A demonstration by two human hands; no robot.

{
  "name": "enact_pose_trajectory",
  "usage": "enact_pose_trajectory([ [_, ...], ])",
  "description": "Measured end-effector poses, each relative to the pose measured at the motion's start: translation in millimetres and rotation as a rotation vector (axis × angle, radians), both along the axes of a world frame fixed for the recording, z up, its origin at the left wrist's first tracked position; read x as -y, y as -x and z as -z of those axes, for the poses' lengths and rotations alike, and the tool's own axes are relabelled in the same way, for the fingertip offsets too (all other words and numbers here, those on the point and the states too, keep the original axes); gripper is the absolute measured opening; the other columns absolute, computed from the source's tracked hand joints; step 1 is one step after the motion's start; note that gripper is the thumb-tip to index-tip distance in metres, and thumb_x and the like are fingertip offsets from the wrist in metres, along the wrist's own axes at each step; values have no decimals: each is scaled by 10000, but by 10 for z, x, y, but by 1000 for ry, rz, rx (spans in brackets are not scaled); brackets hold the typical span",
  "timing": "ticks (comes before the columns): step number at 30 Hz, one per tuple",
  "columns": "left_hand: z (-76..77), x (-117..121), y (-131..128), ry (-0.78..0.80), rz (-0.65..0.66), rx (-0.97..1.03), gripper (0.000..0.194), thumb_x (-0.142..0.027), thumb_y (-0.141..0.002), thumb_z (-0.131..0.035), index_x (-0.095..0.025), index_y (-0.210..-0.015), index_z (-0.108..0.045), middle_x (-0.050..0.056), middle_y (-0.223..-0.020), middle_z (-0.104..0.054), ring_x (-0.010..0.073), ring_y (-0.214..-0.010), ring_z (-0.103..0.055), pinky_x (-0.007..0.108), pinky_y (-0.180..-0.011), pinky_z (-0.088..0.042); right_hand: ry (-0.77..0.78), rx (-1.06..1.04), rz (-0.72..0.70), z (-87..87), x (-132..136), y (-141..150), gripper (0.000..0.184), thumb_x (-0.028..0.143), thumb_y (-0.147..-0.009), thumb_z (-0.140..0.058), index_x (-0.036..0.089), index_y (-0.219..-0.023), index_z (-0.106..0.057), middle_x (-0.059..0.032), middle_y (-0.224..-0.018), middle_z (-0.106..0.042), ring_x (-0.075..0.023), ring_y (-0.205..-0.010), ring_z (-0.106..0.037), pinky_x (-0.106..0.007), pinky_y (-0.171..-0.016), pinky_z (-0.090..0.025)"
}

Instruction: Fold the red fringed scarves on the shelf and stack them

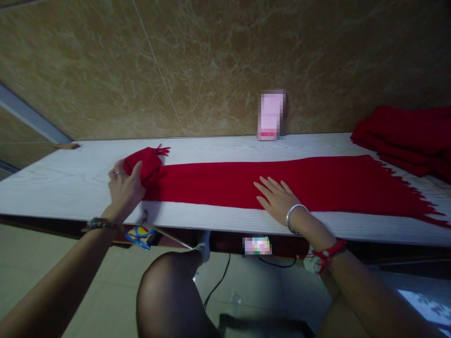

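A long red scarf (225, 184) lies stretched across the white wood-grain table (88, 197), its fringed right end spread flat. At the left its other end is folded over into a bunch, with a few tassels pointing up and right. My left hand (125, 185) grips that folded end, thumb on the near side and fingers curled round its left edge. My right hand (278, 199) rests palm down on the middle of the scarf, fingers spread.
A pile of folded red cloth (408, 136) sits at the table's right end. A pink blurred box (271, 115) leans against the marbled wall (225, 65). Below the front edge are a blurred pack (257, 245), a blue-framed item (141, 237), dark cables and my knee (169, 291).
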State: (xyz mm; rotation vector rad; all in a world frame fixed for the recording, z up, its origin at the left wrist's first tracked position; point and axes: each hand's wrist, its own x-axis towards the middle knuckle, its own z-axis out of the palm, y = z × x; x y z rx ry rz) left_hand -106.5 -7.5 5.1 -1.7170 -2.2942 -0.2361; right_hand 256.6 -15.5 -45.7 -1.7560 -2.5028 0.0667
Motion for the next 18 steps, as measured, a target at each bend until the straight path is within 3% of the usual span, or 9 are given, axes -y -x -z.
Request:
enact_pose_trajectory([
  [3, 1, -55, -142, -89, 147, 7, 537, -162, -818, -443, -145, -1355, -437, 224, -1475, -212, 434, -1332, -251, 596, -988, -360, -15, -8, 0, 4, -4, -2, 489, 324, -919, -334, 239, -1392, -428, -45, -1486, -360, -244, -1362, -319, -493, -1090, -285],
  [6, 90, -199, -402, -140, 424, 53, 433, -239, -847, -456, -171, -1270, -521, 163, -1461, -286, 369, -1349, -269, 551, -1060, -313, -7, 3, 3, 6, 0, -2, 489, 316, -919, -339, 232, -1392, -428, -48, -1487, -358, -243, -1365, -312, -488, -1097, -274],
  [12, 327, -468, -1196, 129, 917, 139, 423, -321, -940, -327, -174, -1292, -509, 107, -1487, -324, 257, -1372, -283, 430, -1102, -300, -10, 1, 4, -8, 7, 9, 484, 303, -919, -344, 234, -1390, -431, -49, -1484, -365, -243, -1362, -319, -492, -1098, -272],
  [15, 398, -523, -1435, 281, 964, 88, 420, -321, -955, -310, -224, -1330, -473, 68, -1479, -361, 246, -1378, -274, 462, -1100, -285, 1, 4, -2, -19, 7, 9, 488, 297, -919, -346, 220, -1394, -425, -60, -1487, -355, -248, -1365, -311, -498, -1099, -266],
  [18, 393, -517, -1458, 308, 792, 60, 440, -293, -956, -305, -193, -1366, -428, 110, -1439, -405, 242, -1309, -388, 433, -1066, -340, 4, -6, -1, -24, 14, 8, 488, 290, -920, -348, 222, -1398, -420, -57, -1490, -351, -238, -1371, -301, -485, -1108, -251],
])
